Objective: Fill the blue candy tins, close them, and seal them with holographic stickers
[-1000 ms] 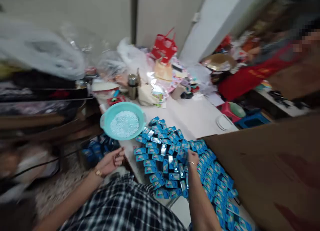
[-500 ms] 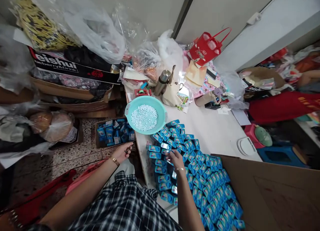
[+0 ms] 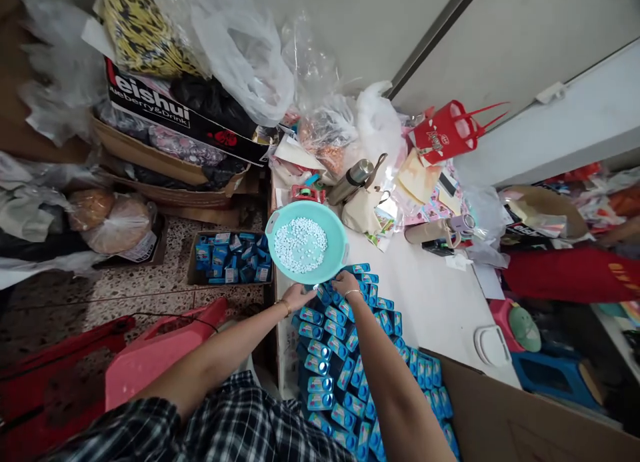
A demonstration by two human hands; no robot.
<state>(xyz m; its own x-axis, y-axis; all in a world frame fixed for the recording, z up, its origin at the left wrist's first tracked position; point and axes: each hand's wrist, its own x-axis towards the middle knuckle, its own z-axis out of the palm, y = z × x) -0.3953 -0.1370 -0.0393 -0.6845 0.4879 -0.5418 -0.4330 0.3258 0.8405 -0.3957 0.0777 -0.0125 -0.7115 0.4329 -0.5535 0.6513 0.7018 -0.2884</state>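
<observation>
Brought inward since the earlier frame, left hand and right hand are held near the basin, beside blue boxes on the table, each grip indiscernible, box-handling seemingly underway, a careful pinch likely required next.

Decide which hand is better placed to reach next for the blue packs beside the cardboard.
Probably the right hand: it is nearer those blue packs, and its forearm lies between them and the left hand.
</observation>
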